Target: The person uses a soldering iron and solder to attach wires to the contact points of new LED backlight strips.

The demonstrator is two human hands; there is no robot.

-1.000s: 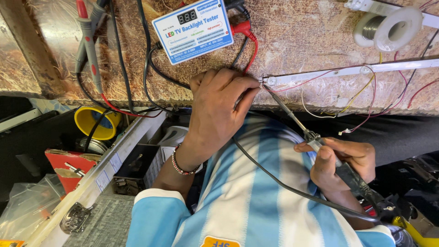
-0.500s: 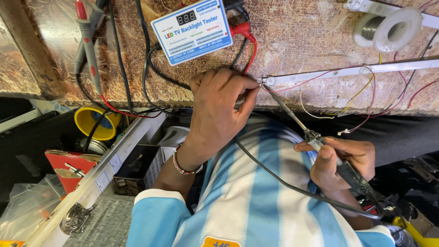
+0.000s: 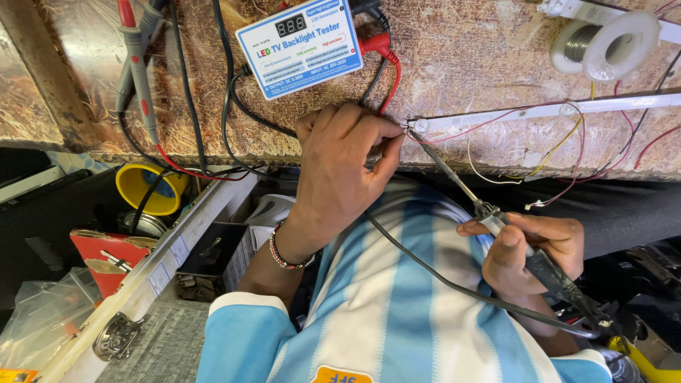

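Observation:
My left hand (image 3: 340, 170), a beaded bracelet on its wrist, rests on the worn wooden bench (image 3: 482, 50), fingertips pinched on something small at the left end of a white LED strip (image 3: 539, 111). My right hand (image 3: 525, 252) grips a black soldering iron (image 3: 496, 223) by the handle. Its thin metal tip reaches up-left and touches the strip's end beside my left thumb. Thin red and yellow wires (image 3: 546, 156) loop down from the strip. The iron's black cord (image 3: 440, 273) runs across my blue and white striped shirt.
A white and blue tester box (image 3: 301, 44) with a small display lies at the bench's back, with red and black leads (image 3: 383, 64) plugged in. Test probes (image 3: 138, 64) lie at left, a solder spool (image 3: 610, 42) at top right. Below left are a yellow cup (image 3: 145, 186), a red box (image 3: 106, 255) and a long white strip (image 3: 170, 255).

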